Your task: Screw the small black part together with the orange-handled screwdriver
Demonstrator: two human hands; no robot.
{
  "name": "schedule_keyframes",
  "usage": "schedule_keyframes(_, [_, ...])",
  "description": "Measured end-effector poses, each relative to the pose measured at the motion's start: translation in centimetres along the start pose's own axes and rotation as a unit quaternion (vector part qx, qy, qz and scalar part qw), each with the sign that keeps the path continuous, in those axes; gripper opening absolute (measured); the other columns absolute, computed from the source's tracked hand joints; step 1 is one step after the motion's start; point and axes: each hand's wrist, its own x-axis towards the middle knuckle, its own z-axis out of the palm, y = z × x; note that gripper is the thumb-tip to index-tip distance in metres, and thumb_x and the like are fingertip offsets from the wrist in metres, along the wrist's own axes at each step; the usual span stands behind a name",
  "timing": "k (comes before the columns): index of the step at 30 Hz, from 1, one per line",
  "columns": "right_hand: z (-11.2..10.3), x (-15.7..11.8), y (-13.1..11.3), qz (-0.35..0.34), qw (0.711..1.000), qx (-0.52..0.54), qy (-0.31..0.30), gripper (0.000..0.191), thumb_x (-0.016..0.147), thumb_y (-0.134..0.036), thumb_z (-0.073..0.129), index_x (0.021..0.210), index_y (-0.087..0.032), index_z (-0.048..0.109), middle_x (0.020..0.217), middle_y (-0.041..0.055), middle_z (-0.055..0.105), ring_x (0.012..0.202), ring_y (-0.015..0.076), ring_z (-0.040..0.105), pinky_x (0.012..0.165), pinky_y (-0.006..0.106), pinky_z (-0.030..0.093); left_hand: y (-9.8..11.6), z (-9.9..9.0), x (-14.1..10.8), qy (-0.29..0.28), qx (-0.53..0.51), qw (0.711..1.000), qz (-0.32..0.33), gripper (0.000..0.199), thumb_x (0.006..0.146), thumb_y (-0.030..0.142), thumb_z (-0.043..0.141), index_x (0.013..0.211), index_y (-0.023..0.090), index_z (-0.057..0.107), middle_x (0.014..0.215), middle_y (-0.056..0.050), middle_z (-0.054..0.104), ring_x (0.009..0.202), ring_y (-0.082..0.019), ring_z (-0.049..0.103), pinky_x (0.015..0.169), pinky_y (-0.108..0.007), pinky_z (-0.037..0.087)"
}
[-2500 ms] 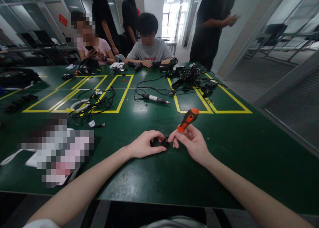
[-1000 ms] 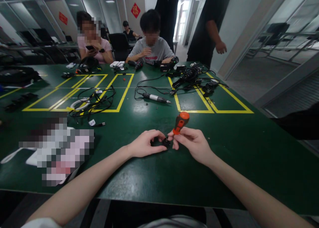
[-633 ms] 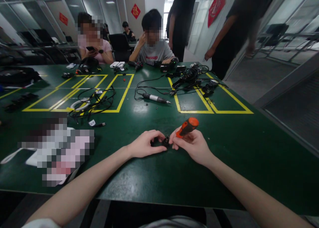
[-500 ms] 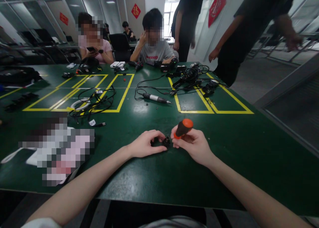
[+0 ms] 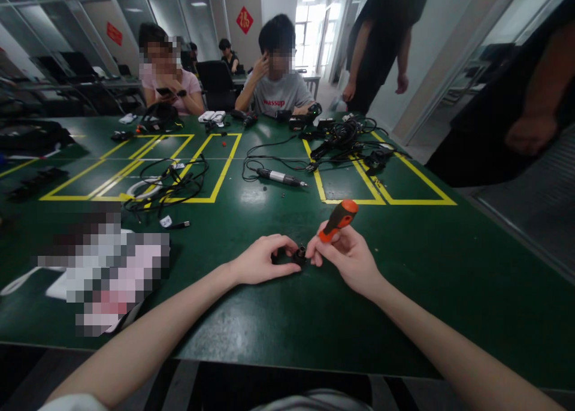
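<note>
Across the green desk (image 5: 251,315), at twelve o'clock, lies a pen-shaped power tool (image 5: 282,178). The left hand (image 5: 260,259) curls its fingers around a small dark part (image 5: 300,255) near the center, seemingly pinching it; at its three o'clock, the right hand (image 5: 353,261) pinches an orange-and-black screwdriver (image 5: 339,220).

Glossy, smooth green table (image 5: 251,315); plastic-looking orange-and-black screwdriver handle (image 5: 340,220); metallic-looking silver band on pen-shaped tool (image 5: 281,177).

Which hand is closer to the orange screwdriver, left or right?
Right. The right hand grips the orange screwdriver near its handle's lower end; the left hand is to its left, curled around a small black part.
</note>
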Motion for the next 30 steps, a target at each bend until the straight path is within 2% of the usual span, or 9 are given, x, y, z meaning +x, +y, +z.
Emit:
schedule_keyframes(3, [-0.09, 0.13, -0.17, 0.003, 1.000, -0.025, 0.008, 0.029, 0.093, -0.046, 0.075, 0.088, -0.020, 0.064, 0.077, 0.0032, 0.073, 0.059, 0.0132, 0.063, 0.061, 0.030, 0.057, 0.03, 0.02, 0.02, 0.002, -0.002, 1.000, 0.003, 0.028, 0.087, 0.038, 0.078, 0.105, 0.018, 0.071, 0.095, -0.003, 0.073, 0.078, -0.015, 0.063, 0.074, -0.026, 0.049])
schedule_keyframes(9, [-0.26, 0.18, -0.56, 0.016, 0.999, -0.028, -0.004, 0.032, 0.095, -0.050, 0.071, 0.091, -0.019, 0.069, 0.078, 0.0029, 0.069, 0.058, 0.0135, 0.063, 0.061, 0.031, 0.057, 0.09, 0.06, -0.01, 0.005, -0.002, 1.000, -0.003, 0.029, 0.086, 0.038, 0.079, 0.106, 0.018, 0.071, 0.095, -0.003, 0.073, 0.078, -0.015, 0.062, 0.074, -0.027, 0.050])
schedule_keyframes(15, [-0.10, 0.10, -0.11, 0.004, 1.000, 0.012, -0.009, 0.029, 0.096, -0.048, 0.071, 0.104, -0.022, 0.063, 0.076, 0.0007, 0.071, 0.057, 0.0132, 0.062, 0.061, 0.030, 0.056, 0.05, 0.03, -0.01, 0.002, -0.005, 1.000, 0.003, 0.028, 0.087, 0.037, 0.078, 0.105, 0.018, 0.071, 0.096, -0.003, 0.073, 0.079, -0.015, 0.063, 0.074, -0.026, 0.050])
schedule_keyframes(18, [-0.06, 0.10, -0.14, -0.004, 1.000, -0.003, -0.005, 0.027, 0.096, -0.047, 0.072, 0.094, -0.022, 0.061, 0.076, 0.0015, 0.072, 0.057, 0.0129, 0.061, 0.061, 0.030, 0.056, 0.05, 0.03, -0.01, 0.002, -0.005, 1.000, 0.000, 0.029, 0.086, 0.037, 0.078, 0.106, 0.017, 0.071, 0.096, -0.003, 0.073, 0.078, -0.015, 0.063, 0.075, -0.026, 0.050])
schedule_keyframes(22, [-0.08, 0.14, -0.55, -0.003, 0.999, -0.047, 0.002, 0.029, 0.093, -0.047, 0.075, 0.088, -0.019, 0.068, 0.081, 0.0043, 0.071, 0.060, 0.0131, 0.061, 0.061, 0.030, 0.056, 0.08, 0.05, 0.00, 0.003, -0.006, 1.000, -0.005, 0.030, 0.086, 0.038, 0.078, 0.107, 0.018, 0.071, 0.096, -0.004, 0.074, 0.079, -0.016, 0.062, 0.075, -0.027, 0.049])
schedule_keyframes(27, [-0.19, 0.01, -0.45, 0.004, 0.999, -0.031, 0.001, 0.032, 0.096, -0.050, 0.070, 0.095, -0.019, 0.071, 0.080, 0.0046, 0.071, 0.058, 0.0142, 0.062, 0.062, 0.033, 0.058, 0.06, 0.01, 0.04, 0.005, -0.010, 1.000, 0.000, 0.029, 0.086, 0.037, 0.078, 0.105, 0.017, 0.071, 0.095, -0.003, 0.073, 0.076, -0.015, 0.061, 0.073, -0.026, 0.048])
schedule_keyframes(30, [-0.15, -0.20, -0.12, -0.006, 1.000, -0.006, 0.009, 0.030, 0.091, -0.046, 0.077, 0.104, -0.021, 0.068, 0.083, 0.0038, 0.073, 0.062, 0.0141, 0.064, 0.064, 0.031, 0.059, 0.06, -0.01, 0.03, 0.002, -0.007, 1.000, 0.001, 0.028, 0.086, 0.037, 0.078, 0.105, 0.016, 0.071, 0.094, -0.003, 0.072, 0.076, -0.015, 0.061, 0.072, -0.026, 0.047])
